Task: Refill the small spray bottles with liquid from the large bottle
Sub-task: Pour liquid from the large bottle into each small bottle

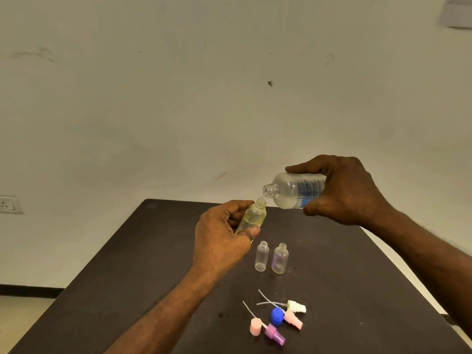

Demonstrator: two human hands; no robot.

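My right hand (350,192) grips the large clear bottle (293,190), tipped on its side with its open mouth pointing left and down. A thin stream falls from it into a small clear bottle (254,215) that my left hand (222,238) holds tilted, fingers and thumb curled round its body. That small bottle has some liquid in it. Two more small clear bottles, one (261,256) beside the other (280,258), stand upright and uncapped on the dark table (153,251) just below my hands.
Near the table's front lie loose spray heads with dip tubes: a white one (296,307), a pink one (293,320), a purple one (274,334). A pink cap (255,326) and a blue cap (277,316) lie among them. A wall socket (10,204) sits at left.
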